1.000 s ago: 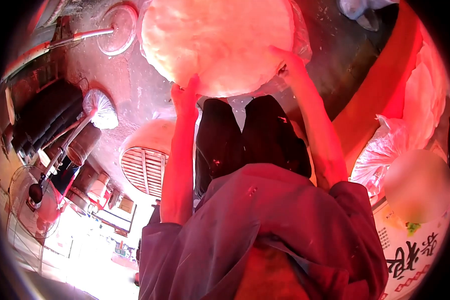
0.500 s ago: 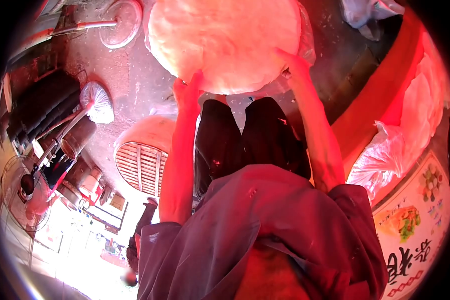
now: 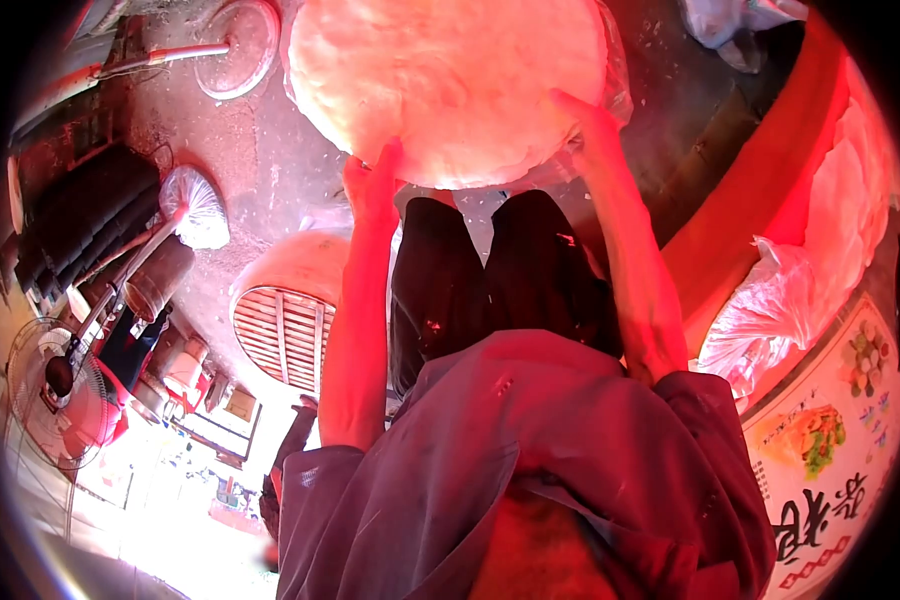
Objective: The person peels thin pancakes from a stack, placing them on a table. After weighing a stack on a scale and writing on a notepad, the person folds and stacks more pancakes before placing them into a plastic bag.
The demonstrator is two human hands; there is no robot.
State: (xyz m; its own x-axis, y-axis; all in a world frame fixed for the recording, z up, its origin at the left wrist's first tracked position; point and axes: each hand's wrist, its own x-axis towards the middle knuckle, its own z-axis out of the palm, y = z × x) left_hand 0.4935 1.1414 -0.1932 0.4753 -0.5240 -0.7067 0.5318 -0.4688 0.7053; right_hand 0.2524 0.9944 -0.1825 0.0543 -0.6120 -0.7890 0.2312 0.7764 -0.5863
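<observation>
A large, round, pale slab (image 3: pixel 450 80) that looks like dough or a rice cake fills the top middle of the view, lit red. Clear plastic (image 3: pixel 615 75) shows along its right edge. My left hand (image 3: pixel 373 182) grips the near left rim, thumb on top. On the right rim my right hand (image 3: pixel 590 130) has its thumb over the top surface. The fingers beneath the slab are mostly hidden. Both forearms reach out over my dark-trousered knees.
A slatted round basket (image 3: pixel 282 335) stands left of my legs. Further left are a fan (image 3: pixel 60 385) and a plastic-wrapped bundle (image 3: pixel 195 205). A round-based stand (image 3: pixel 235 50) is at upper left. To the right lie a plastic bag (image 3: pixel 765 300) and a printed sign (image 3: pixel 820 450).
The slab has shifted very slightly left and looks a little wider. Both hands keep the same hold on its rim.
</observation>
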